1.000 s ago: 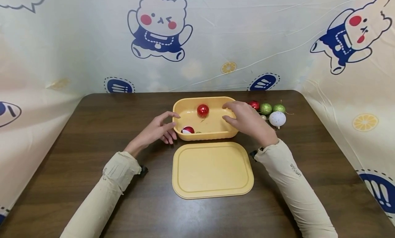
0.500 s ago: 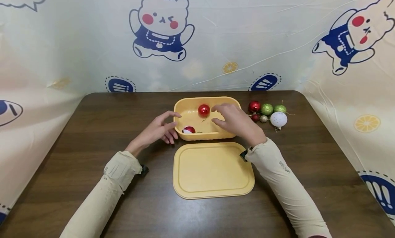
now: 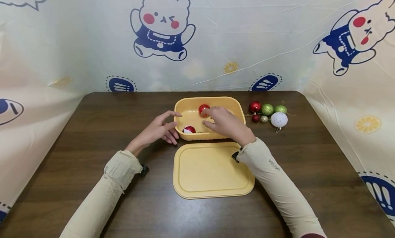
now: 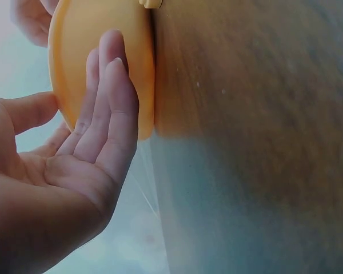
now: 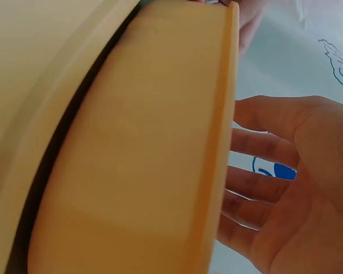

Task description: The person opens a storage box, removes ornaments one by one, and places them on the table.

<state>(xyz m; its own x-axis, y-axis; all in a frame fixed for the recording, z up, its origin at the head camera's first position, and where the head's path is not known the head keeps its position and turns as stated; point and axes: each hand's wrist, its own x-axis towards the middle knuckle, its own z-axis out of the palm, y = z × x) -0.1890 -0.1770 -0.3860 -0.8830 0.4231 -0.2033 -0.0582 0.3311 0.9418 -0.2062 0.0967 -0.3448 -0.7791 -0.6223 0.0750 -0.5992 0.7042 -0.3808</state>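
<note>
A yellow rectangular box stands on the table with a shiny red bauble at its back and a red-and-white bauble at its front left. My left hand is at the box's left end. In the left wrist view its thumb meets the rim, while the other fingers lie nearly straight along the outer wall. Over the box, my right hand has its forefinger in front of the red bauble; contact cannot be told. The right wrist view shows its fingers apart behind the rim, tips hidden.
In front of the box lies a flat yellow lid, with my right cuff over its right edge. To the box's right sit a red bauble, a green glitter bauble, a white speckled bauble and several others. A patterned cloth hangs behind the table.
My right hand has moved left across the box, from its right end to the red bauble, uncovering the baubles on the right. The left hand stays at the box's left end.
</note>
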